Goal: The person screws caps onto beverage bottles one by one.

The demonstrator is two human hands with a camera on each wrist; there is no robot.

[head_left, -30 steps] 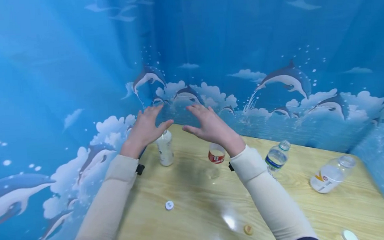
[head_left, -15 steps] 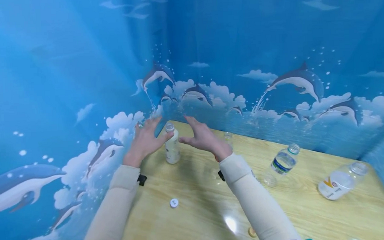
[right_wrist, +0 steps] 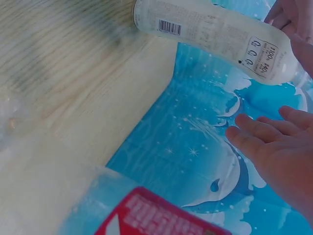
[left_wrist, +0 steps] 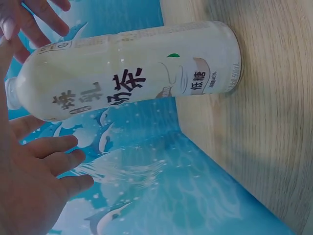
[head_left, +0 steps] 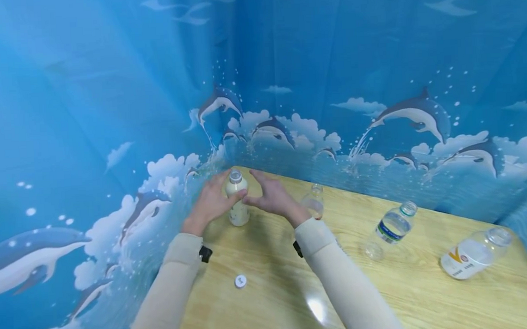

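A cream milk tea bottle [head_left: 238, 213] with a clear neck stands upright near the table's far left corner. My left hand [head_left: 209, 202] is at its left side, the thumb crossing in front of it. On its right side is my right hand [head_left: 274, 194], fingers spread, thumb tip close to the left thumb. In the left wrist view, the left fingers [left_wrist: 54, 152] lie loosely beside the bottle's shoulder; whether they touch it I cannot tell. The right wrist view has the right fingers [right_wrist: 264, 132] extended and apart from the bottle. A white cap [head_left: 240, 281] lies nearer to me.
Behind my right wrist stands a clear bottle [head_left: 314, 201]; its red label [right_wrist: 156, 215] fills the bottom of the right wrist view. A blue-labelled bottle [head_left: 394, 224] and a white-labelled bottle [head_left: 467, 258] stand to the right. Dolphin-print curtains [head_left: 285, 59] border the wooden table [head_left: 270, 293].
Both hands have come down from above the table to either side of the milk tea bottle. The head view has shifted slightly, and the bottle has stayed in place.
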